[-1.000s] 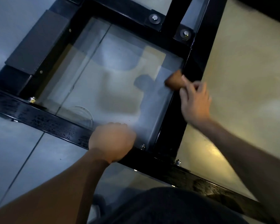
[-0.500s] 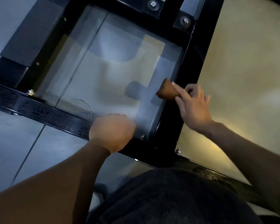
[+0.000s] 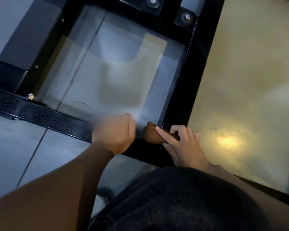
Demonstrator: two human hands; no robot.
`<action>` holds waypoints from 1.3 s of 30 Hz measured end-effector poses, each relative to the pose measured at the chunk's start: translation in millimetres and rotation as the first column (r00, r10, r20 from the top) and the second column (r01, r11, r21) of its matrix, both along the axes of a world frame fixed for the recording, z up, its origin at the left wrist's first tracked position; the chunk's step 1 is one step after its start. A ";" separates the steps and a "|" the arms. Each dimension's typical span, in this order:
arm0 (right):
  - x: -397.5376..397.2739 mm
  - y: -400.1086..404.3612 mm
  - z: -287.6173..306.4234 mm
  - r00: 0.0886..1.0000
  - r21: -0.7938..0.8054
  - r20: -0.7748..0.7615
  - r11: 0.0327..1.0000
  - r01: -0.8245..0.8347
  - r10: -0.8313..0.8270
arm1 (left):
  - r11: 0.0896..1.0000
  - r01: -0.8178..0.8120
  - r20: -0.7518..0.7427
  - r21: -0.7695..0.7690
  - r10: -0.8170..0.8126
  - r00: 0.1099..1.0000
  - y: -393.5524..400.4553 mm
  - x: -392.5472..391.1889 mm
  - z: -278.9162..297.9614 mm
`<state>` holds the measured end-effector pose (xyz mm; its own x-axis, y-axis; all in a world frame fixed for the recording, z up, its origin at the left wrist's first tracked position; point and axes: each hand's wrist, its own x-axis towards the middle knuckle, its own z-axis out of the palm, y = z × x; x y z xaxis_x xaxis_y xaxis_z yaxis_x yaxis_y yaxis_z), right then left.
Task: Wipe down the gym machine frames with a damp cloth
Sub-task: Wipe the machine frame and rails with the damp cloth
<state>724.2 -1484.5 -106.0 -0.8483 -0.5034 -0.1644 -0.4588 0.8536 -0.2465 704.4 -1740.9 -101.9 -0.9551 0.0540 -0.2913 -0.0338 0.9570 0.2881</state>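
A black steel machine frame (image 3: pixel 188 84) lies low on the floor, forming a square of bars with bolts at the corners. My right hand (image 3: pixel 184 145) holds a brown cloth (image 3: pixel 153 135) pressed onto the frame at the near right corner, where the right bar meets the front bar. My left hand (image 3: pixel 114 133) is closed over the front bar (image 3: pixel 45 117) just left of the cloth, almost touching it. What the left fingers wrap is hidden under the hand.
The front bar's top is speckled with droplets. A grey block (image 3: pixel 28 40) sits on the frame's far left. Bolts (image 3: pixel 187 17) stand at the far right corner. Glossy tiled floor (image 3: pixel 240 80) surrounds the frame. My dark-clothed knee (image 3: pixel 182 202) fills the lower middle.
My right hand has slid the cloth down the right bar toward me, reaching the near corner. My left hand has stayed on the front bar.
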 end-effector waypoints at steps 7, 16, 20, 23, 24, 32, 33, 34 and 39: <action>-23.9 62.3 4.5 0.979 0.031 0.087 0.982 -0.188 0.185 | 0.999 0.008 0.026 -0.034 -0.007 1.000 0.8 -0.9 1.1; -11.6 -38.2 5.7 0.995 0.026 -0.104 1.000 -0.007 0.010 | 0.999 0.018 0.042 -0.026 -0.017 0.999 0.6 -1.5 2.0; -7.5 -33.0 2.0 0.993 -0.004 -0.118 1.000 0.009 -0.010 | 1.000 0.000 0.034 -0.015 0.001 0.999 1.8 -1.3 3.8; 2.5 7.5 -0.4 0.998 -0.079 -0.064 0.997 -0.012 0.007 | 1.000 0.008 0.047 -0.022 -0.007 0.999 1.6 -2.2 5.5; 3.9 21.1 -1.4 0.999 -0.084 -0.037 0.996 -0.026 0.023 | 1.000 0.012 0.055 -0.022 -0.011 0.998 1.8 -2.1 5.8; -37.4 26.8 -3.0 0.992 -0.058 0.038 0.991 0.121 -0.119 | 0.999 0.020 0.092 -0.030 -0.017 0.996 1.4 -3.9 6.4; -55.0 24.8 -5.0 0.981 -0.071 0.025 0.978 0.195 -0.193 | 1.000 0.020 0.086 -0.023 -0.018 0.996 1.3 -3.5 6.9; -78.0 24.1 -8.0 0.965 -0.094 -0.010 0.961 0.260 -0.262 | 0.999 0.023 0.080 -0.024 -0.021 0.997 1.5 -3.4 7.4; -224.2 24.9 -11.2 0.864 -0.144 -0.120 0.869 0.473 -0.489 | 0.999 0.018 0.087 -0.049 -0.013 0.996 1.2 -3.6 7.0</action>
<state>500.0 -1459.7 -117.2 -0.9994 -0.0336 0.0126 -0.0359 0.9500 -0.3100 700.8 -1739.7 -94.9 -0.9254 0.0521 -0.3754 -0.0415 0.9706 0.2370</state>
